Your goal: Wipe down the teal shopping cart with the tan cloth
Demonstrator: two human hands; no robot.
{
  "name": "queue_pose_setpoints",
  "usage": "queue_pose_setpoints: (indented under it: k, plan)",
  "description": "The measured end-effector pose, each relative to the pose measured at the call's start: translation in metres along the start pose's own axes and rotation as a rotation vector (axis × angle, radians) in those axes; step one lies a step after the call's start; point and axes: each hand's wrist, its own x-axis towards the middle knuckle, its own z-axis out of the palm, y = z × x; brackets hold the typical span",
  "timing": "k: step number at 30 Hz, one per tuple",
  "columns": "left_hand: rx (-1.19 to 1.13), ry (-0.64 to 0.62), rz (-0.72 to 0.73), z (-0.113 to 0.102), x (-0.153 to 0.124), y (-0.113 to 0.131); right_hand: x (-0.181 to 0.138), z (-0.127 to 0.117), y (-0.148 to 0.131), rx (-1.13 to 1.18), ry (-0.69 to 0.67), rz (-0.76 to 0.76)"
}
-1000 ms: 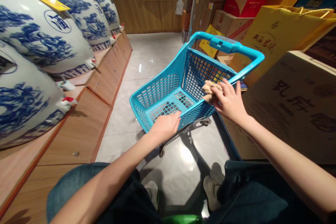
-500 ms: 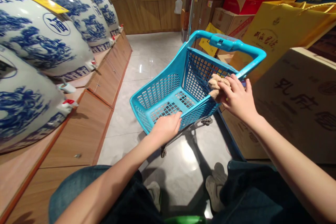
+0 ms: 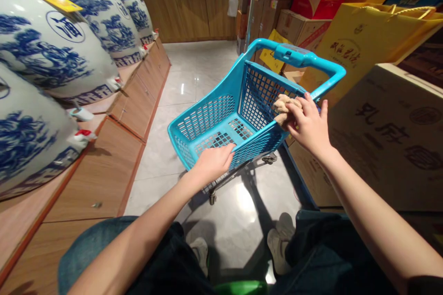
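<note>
A blue plastic shopping basket (image 3: 207, 117) on wheels stands on the tiled floor in front of me, its handle (image 3: 297, 57) raised at the far side. My left hand (image 3: 212, 163) is closed over the basket's near rim. My right hand (image 3: 308, 124) presses a crumpled beige cloth (image 3: 284, 103) against the right rim near the handle's base, fingers curled on it. The inside of the basket holds nothing that I can see.
Large blue-and-white ceramic jars (image 3: 51, 50) with taps sit on a wooden counter (image 3: 114, 147) at the left. Cardboard boxes (image 3: 387, 133) and a yellow gift bag (image 3: 360, 50) are stacked at the right. A tiled aisle (image 3: 200, 69) runs ahead to a wooden display. My knees and shoes show below.
My right hand has slid the cloth along the right rim toward the handle, then stayed near it. My left hand has kept its hold on the near rim.
</note>
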Motion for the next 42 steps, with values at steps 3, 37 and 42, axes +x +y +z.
queue_pose_setpoints:
  k: [3, 37, 42]
  plan:
    - [0.03, 0.05, 0.004, 0.002, 0.004, -0.007, -0.006, 0.004, -0.026, 0.036, -0.016, 0.0]
    - [0.153, 0.165, 0.043, 0.007, 0.018, -0.021, 0.014, 0.008, -0.004, -0.011, -0.034, -0.167]
    - [0.149, 0.143, 0.032, 0.007, 0.017, -0.018, 0.01, 0.004, 0.023, -0.004, -0.034, -0.11]
